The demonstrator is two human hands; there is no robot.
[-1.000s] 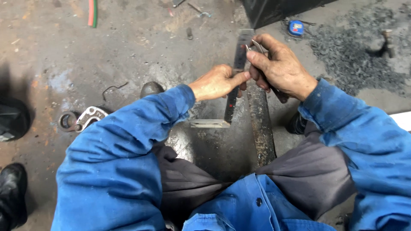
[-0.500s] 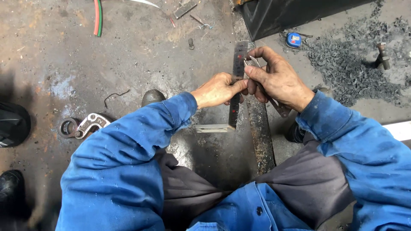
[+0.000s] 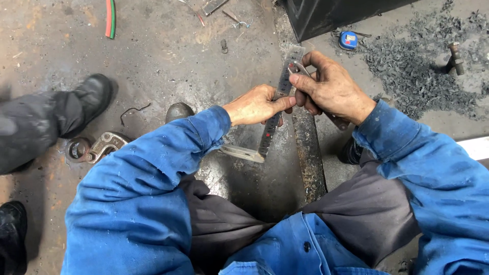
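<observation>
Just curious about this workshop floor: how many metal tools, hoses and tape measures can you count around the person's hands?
Metal tools: 3 (steel square, rusty flat bar, clamp)
Hoses: 1 (red-green hose)
Tape measures: 1 (blue tape measure)
Total: 5

even, soft daylight; sharp centre, slight blur at left edge, perhaps from motion.

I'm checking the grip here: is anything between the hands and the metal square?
Nothing visible. The left hand presses bare on the metal square along its blade, and the right hand pinches the blade higher up. A rusty steel bar lies beside it.
</observation>
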